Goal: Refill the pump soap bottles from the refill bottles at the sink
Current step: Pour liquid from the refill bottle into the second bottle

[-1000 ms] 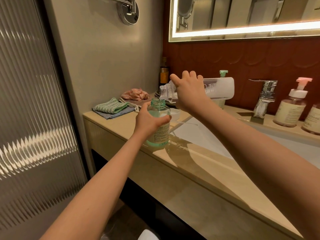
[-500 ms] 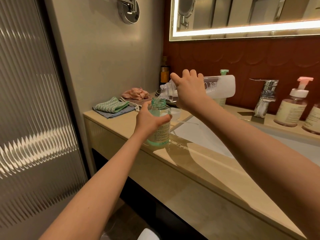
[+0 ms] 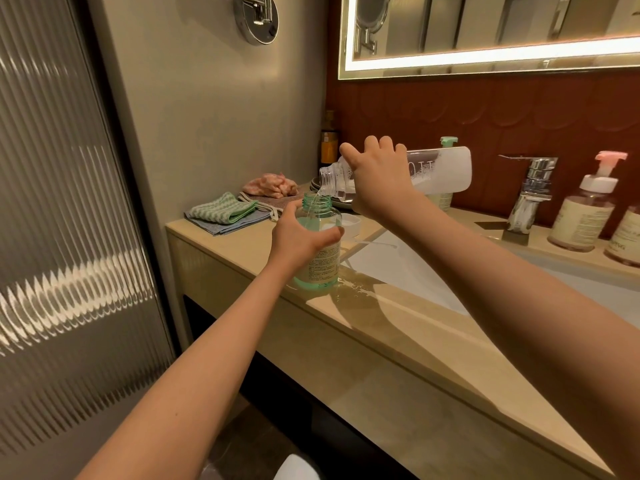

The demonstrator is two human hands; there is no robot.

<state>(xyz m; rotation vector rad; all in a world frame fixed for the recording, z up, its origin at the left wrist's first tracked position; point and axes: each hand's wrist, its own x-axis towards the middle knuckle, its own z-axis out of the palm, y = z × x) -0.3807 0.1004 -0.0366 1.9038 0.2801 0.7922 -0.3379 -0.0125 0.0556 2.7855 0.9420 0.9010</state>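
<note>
An uncapped green-tinted soap bottle (image 3: 320, 258) stands upright on the beige counter (image 3: 398, 327) near its front edge. My left hand (image 3: 299, 239) grips its body. My right hand (image 3: 379, 181) holds a clear refill bottle (image 3: 440, 171) tipped nearly level, its open mouth just above the green bottle's neck. A thin clear stream runs from it into the green bottle. A white pump head with a tube (image 3: 351, 225) lies on the counter behind.
A chrome faucet (image 3: 528, 192) stands over the white sink basin (image 3: 485, 282). Pink-pump bottles (image 3: 585, 213) sit at the far right, a green-pump bottle (image 3: 446, 195) behind the refill bottle. Folded cloths (image 3: 225, 213) lie at the counter's left end. Spilled liquid (image 3: 356, 289) wets the counter.
My right hand has tipped the refill bottle's mouth down toward the green bottle's neck, and liquid now pours in. My left hand has kept its hold.
</note>
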